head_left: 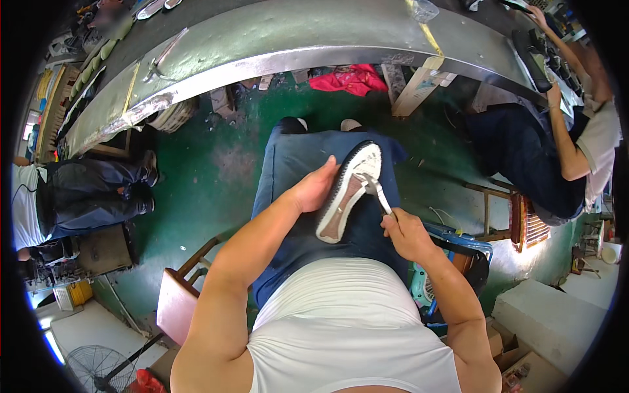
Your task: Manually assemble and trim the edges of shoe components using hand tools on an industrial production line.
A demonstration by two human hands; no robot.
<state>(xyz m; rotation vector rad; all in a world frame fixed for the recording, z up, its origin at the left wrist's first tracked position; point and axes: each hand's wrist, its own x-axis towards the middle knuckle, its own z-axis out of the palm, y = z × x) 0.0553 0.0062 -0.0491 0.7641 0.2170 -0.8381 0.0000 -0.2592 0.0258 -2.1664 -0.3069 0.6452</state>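
A shoe upper (335, 216) lies tilted over my lap, its bottom turned up. The bottom has a white forepart, a brown-grey middle and a dark edge around it. My left hand (313, 187) grips it along the left side, thumb up, with the other fingers hidden underneath. In my right hand (407, 234) is the handle of metal pincers (378, 191). Their head touches the inner edge of the bottom, near the middle of the shoe; whether the jaws have caught material cannot be made out.
A long metal-topped bench (262, 42) runs across the front, with a metal hand tool (157, 69) on it. Red cloth (352, 79) lies beneath. Seated people flank me, the right one handling a dark shoe (538, 77). A pink seat (175, 302) and blue-framed chair (481, 245) stand nearby.
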